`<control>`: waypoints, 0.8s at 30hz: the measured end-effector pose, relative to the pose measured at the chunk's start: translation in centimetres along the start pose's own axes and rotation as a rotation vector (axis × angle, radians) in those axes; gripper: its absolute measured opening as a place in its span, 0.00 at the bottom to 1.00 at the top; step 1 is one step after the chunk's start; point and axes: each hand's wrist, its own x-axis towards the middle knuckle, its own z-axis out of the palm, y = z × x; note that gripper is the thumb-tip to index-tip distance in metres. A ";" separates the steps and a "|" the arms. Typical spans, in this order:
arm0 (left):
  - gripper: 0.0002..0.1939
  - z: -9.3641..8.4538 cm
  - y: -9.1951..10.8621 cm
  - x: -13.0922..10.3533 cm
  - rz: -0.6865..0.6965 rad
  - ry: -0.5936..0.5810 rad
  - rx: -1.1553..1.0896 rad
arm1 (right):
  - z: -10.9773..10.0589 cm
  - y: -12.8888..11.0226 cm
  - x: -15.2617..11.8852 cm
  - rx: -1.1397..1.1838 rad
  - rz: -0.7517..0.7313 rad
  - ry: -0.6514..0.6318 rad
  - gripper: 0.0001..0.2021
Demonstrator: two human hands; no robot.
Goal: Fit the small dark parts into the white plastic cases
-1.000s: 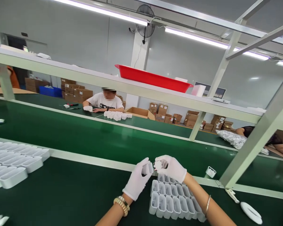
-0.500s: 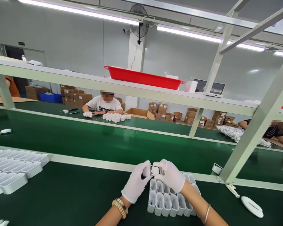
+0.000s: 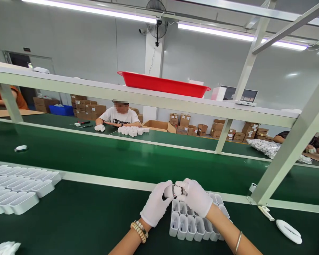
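Observation:
My left hand (image 3: 157, 203), in a white glove, grips one side of a small white part (image 3: 169, 191) with the thumb and fingers. My right hand (image 3: 196, 198), also gloved, pinches at the other side of it, where a dark and silvery edge shows; its fingers hide much of the rest. Both hands meet above the green work surface. Rows of open white housings (image 3: 190, 226) stand upright below and behind my right hand, partly covered by my right forearm. Dark bits show inside some of them.
More white housings (image 3: 23, 202) stand at the left. A white oval piece (image 3: 289, 232) lies at the right near a slanted post (image 3: 284, 159). Beyond the green belt (image 3: 95, 156) a person sits at a table. A red tray (image 3: 162, 85) rests on the overhead shelf.
The view has shifted slightly, so most of the scene sits a little farther right. A small white item on the belt has moved right. Both hands still hold the part.

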 end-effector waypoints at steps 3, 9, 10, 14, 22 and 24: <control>0.25 0.0 -0.1 0.0 0.001 -0.013 0.002 | 0.2 0.1 0.0 -0.046 -0.007 -0.005 0.03; 0.26 0.1 -0.2 -0.1 0.006 -0.042 0.009 | 0.7 0.1 0.2 -0.123 -0.003 -0.017 0.04; 0.26 0.1 -0.2 -0.1 0.009 -0.046 0.005 | 0.8 0.2 0.2 -0.135 -0.006 -0.020 0.04; 0.26 0.1 -0.1 -0.2 0.004 -0.035 -0.012 | 1.4 0.3 0.4 -0.186 -0.034 -0.039 0.10; 0.23 0.0 0.0 0.3 -0.103 0.078 -0.090 | 0.9 -0.4 -0.1 -0.202 0.025 -0.033 0.35; 0.23 -0.1 0.0 0.3 -0.114 0.090 -0.117 | 0.8 -0.8 -0.4 -0.172 -0.008 -0.050 0.28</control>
